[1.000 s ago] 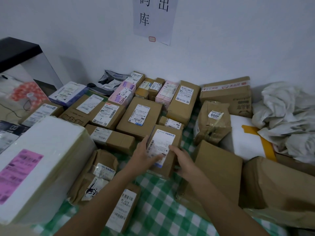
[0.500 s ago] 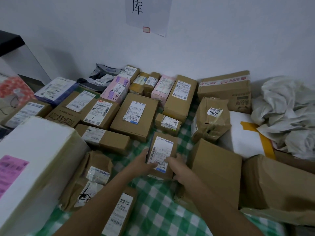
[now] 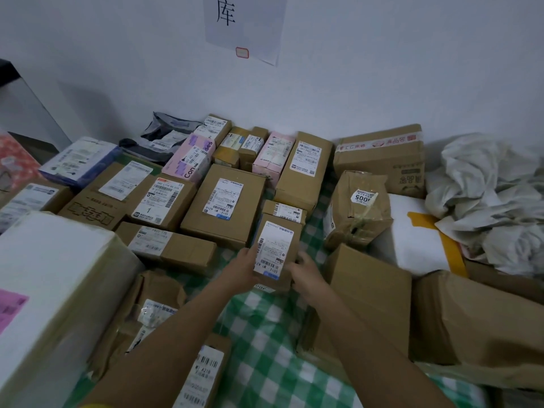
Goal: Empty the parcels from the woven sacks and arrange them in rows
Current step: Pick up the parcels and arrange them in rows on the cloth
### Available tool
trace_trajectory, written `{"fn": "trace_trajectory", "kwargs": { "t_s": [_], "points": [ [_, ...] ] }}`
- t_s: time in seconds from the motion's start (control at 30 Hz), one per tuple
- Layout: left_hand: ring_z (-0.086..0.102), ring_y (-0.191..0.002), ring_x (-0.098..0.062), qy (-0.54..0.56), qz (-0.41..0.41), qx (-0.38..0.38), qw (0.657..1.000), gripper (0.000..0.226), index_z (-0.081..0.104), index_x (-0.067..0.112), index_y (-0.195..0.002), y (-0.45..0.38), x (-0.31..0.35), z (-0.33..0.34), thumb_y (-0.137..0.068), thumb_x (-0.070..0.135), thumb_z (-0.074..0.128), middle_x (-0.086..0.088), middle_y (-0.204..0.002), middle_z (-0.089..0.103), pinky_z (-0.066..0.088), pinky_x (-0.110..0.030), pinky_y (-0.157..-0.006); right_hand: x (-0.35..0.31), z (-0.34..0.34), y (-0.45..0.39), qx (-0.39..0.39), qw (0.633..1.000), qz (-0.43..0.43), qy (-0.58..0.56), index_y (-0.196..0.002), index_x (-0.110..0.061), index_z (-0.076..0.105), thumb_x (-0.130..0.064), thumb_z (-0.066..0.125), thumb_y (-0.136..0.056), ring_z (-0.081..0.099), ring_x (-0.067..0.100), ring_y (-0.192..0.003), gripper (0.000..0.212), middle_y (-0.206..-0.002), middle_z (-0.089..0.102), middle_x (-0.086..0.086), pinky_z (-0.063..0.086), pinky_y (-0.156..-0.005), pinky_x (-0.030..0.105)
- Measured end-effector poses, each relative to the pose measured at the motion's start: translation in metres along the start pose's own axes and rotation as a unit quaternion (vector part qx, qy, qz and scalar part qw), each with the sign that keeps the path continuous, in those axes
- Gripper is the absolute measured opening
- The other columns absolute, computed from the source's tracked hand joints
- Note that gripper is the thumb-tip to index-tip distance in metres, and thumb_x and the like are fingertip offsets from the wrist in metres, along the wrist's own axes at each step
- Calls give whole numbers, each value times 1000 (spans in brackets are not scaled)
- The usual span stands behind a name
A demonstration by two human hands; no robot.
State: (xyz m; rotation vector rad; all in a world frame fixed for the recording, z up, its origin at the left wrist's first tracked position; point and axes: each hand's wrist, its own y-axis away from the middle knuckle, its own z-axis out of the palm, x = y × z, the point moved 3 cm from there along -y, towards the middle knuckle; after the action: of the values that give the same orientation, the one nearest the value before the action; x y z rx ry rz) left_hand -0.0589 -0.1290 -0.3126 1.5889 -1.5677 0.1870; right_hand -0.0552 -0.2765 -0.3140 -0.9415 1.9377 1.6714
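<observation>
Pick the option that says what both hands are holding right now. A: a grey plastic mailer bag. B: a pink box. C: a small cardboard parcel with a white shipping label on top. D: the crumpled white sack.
C: the left hand and right hand grip opposite sides of the small cardboard parcel, its white label facing up, over the green checked cloth.

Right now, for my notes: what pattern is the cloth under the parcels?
Green-and-white check cloth, clearest in the head view.
</observation>
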Motion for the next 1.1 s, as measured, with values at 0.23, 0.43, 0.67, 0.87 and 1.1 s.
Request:
{"fn": "trace_trajectory", "kwargs": {
  "t_s": [0.23,0.43,0.67,0.87,1.1],
  "points": [
    [52,-121,-24,-18,-49,43,998,90,5,18,-152,6,-14,-1,-86,23,66,-13,-145,36,48,-42,-98,-17,-10,28,6,991,-113,68,-147,-21,33,-19,52,-99,45,7,-107,52,-145,43,0,40,-57,6],
    [44,-130,-22,66,-9,103,992,66,27,16,-148,40,-14,-3,-92,27,60,-7,-147,38,40,-38,-104,-11,-17,61,13,955,-228,190,-140,-27,42,-17,49,-100,44,5,-112,41,-140,41,-5,41,-56,5],
    [45,-123,-10,123,76,145,979,44,44,20,-138,67,6,-17,-95,23,54,2,-137,49,41,-34,-105,-1,-42,88,49,934,-291,202,-120,-26,59,-9,51,-97,51,2,-98,29,-116,52,-4,41,-70,9],
    [46,-114,-9,100,123,105,982,34,50,22,-132,44,52,-27,-98,24,49,5,-127,50,37,-24,-91,-32,-80,87,107,930,-311,162,-115,-22,61,-7,52,-96,52,4,-98,26,-116,56,-2,41,-72,6],
    [47,-121,-12,90,147,98,980,35,49,16,-134,9,144,-37,-99,21,48,1,-133,51,38,-25,-97,-91,-139,74,145,924,-326,140,-119,-19,61,-14,52,-98,54,7,-97,23,-108,56,-8,41,-68,10]
  ]
}}
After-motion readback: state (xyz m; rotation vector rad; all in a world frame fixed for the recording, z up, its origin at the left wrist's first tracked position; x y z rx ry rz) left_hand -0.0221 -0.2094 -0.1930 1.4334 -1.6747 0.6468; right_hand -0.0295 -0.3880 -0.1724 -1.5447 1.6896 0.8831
